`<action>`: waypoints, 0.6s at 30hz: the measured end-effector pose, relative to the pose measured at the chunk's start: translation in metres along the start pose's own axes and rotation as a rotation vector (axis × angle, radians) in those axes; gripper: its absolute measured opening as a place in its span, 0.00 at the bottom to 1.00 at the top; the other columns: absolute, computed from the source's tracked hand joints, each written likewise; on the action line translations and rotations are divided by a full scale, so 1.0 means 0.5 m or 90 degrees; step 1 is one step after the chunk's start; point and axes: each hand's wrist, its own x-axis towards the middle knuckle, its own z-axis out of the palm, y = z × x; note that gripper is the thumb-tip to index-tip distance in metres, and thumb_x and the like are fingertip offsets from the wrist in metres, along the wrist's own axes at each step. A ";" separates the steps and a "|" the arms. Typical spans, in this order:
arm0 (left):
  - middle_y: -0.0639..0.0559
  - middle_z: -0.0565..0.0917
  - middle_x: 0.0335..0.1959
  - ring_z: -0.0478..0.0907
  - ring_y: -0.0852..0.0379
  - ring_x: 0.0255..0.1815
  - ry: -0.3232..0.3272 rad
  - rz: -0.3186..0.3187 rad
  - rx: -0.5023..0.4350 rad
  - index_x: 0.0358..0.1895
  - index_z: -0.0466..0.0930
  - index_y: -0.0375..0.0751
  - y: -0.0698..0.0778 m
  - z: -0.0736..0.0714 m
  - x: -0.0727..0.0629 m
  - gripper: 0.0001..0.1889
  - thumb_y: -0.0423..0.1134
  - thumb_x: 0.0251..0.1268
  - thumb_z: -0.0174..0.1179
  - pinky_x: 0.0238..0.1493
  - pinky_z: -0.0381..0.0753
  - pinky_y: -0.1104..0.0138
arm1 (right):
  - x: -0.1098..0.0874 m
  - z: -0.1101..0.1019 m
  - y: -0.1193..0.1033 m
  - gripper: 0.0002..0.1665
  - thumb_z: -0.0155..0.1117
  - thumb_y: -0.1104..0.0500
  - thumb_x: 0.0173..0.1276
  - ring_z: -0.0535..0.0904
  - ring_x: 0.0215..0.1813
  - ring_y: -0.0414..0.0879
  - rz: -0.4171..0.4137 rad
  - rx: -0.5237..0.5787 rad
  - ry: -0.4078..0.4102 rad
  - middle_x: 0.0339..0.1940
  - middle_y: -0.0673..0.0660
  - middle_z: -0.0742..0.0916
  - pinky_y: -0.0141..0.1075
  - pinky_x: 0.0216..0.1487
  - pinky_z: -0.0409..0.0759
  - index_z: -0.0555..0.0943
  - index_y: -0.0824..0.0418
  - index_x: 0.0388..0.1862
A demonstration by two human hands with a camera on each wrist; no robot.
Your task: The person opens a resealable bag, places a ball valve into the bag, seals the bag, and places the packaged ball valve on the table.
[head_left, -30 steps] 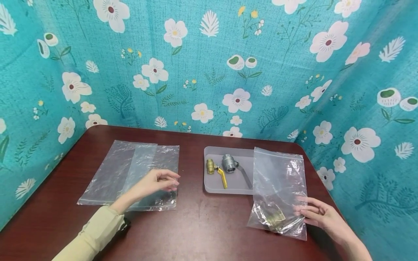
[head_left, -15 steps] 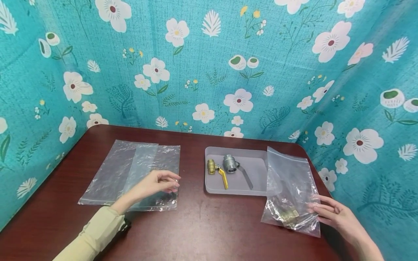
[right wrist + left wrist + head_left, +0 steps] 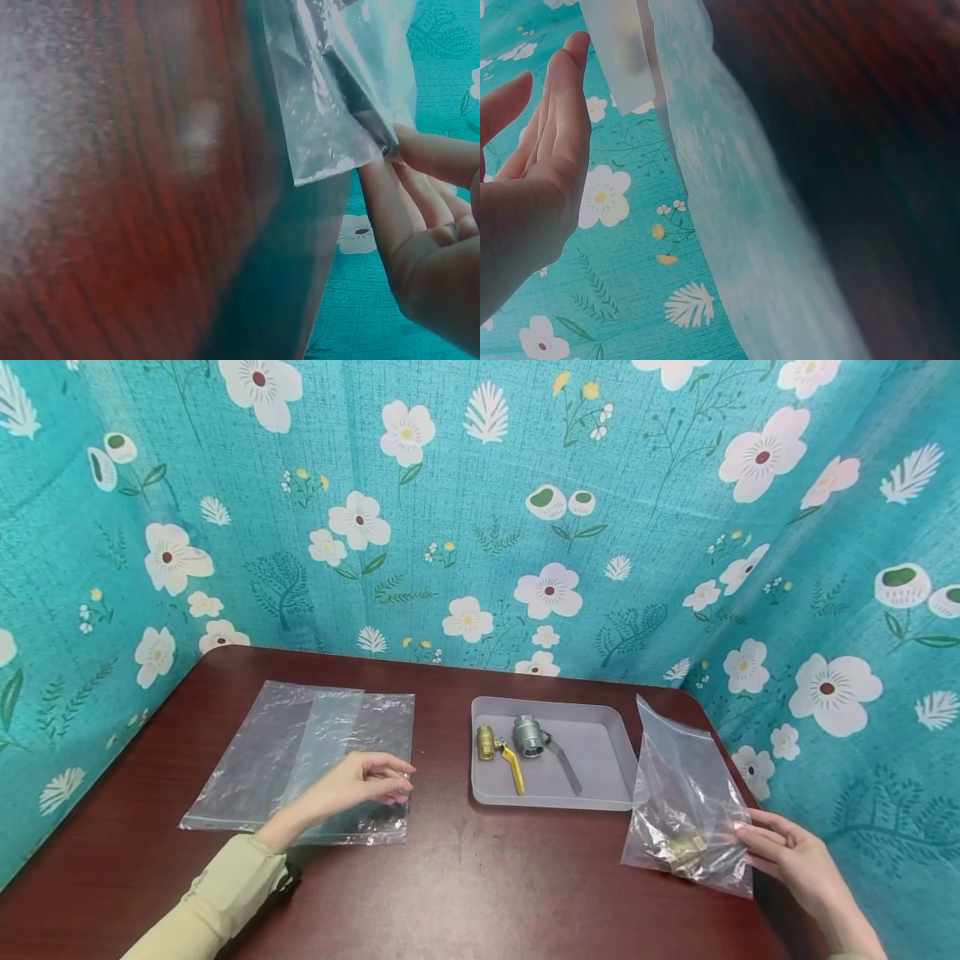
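Observation:
At the right side of the table, my right hand (image 3: pixel 798 860) pinches the edge of a clear zip bag (image 3: pixel 690 777). Inside the bag lies a brass ball valve (image 3: pixel 684 853), blurred by the plastic. The right wrist view shows a dark handle (image 3: pixel 360 101) in the bag, its end between my thumb and fingers. My left hand (image 3: pixel 360 787) is at the left with relaxed fingers, holding nothing, above two overlapping flat zip bags (image 3: pixel 255 760). A grey tray (image 3: pixel 603 760) holds a small brass ball valve with a yellow lever (image 3: pixel 512 768) and a larger silver ball valve (image 3: pixel 528 737).
The dark red wooden table (image 3: pixel 465 893) has rounded far corners. A teal flowered curtain (image 3: pixel 450 527) hangs behind it and along both sides. The filled bag lies close beside the tray's right end.
My right hand has shifted the bag with the brass valve to the right, uncovering the right part of the tray. My left hand has stayed in place.

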 end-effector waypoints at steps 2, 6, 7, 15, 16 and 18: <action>0.21 0.81 0.50 0.87 0.40 0.45 -0.001 -0.002 -0.003 0.61 0.70 0.18 0.000 -0.001 0.000 0.21 0.32 0.72 0.55 0.48 0.86 0.52 | 0.002 -0.002 -0.006 0.15 0.61 0.56 0.74 0.87 0.41 0.31 0.003 -0.003 0.008 0.37 0.37 0.90 0.30 0.41 0.87 0.78 0.30 0.44; 0.21 0.81 0.50 0.87 0.39 0.45 -0.002 -0.003 -0.004 0.61 0.71 0.18 0.000 -0.002 -0.001 0.21 0.32 0.73 0.55 0.48 0.86 0.53 | 0.004 -0.005 -0.013 0.15 0.62 0.57 0.72 0.87 0.39 0.31 0.010 -0.002 0.018 0.35 0.38 0.91 0.30 0.40 0.86 0.80 0.30 0.40; 0.21 0.81 0.50 0.87 0.39 0.45 -0.003 0.000 -0.003 0.61 0.71 0.18 0.000 -0.002 -0.001 0.21 0.32 0.73 0.55 0.48 0.86 0.53 | 0.003 -0.006 -0.014 0.15 0.63 0.57 0.72 0.87 0.39 0.31 0.010 -0.001 0.023 0.34 0.38 0.91 0.29 0.39 0.86 0.80 0.30 0.39; 0.21 0.81 0.49 0.88 0.40 0.45 -0.005 0.008 0.003 0.60 0.71 0.17 -0.004 -0.004 -0.002 0.20 0.32 0.73 0.55 0.48 0.87 0.54 | -0.002 -0.010 -0.023 0.19 0.63 0.62 0.71 0.87 0.35 0.31 -0.025 0.020 0.051 0.31 0.38 0.91 0.28 0.37 0.86 0.82 0.32 0.36; 0.21 0.81 0.49 0.88 0.41 0.45 -0.005 0.009 0.005 0.60 0.70 0.17 -0.005 -0.004 -0.001 0.20 0.31 0.73 0.55 0.48 0.87 0.54 | -0.002 -0.010 -0.025 0.19 0.64 0.62 0.71 0.87 0.35 0.31 -0.020 0.019 0.055 0.31 0.38 0.90 0.28 0.37 0.86 0.82 0.32 0.35; 0.21 0.82 0.49 0.88 0.43 0.44 -0.004 0.005 0.004 0.60 0.71 0.18 -0.005 -0.003 -0.001 0.20 0.32 0.73 0.55 0.48 0.87 0.55 | -0.002 -0.013 -0.028 0.18 0.64 0.60 0.70 0.86 0.35 0.30 -0.008 0.012 0.063 0.31 0.37 0.90 0.29 0.37 0.86 0.81 0.31 0.35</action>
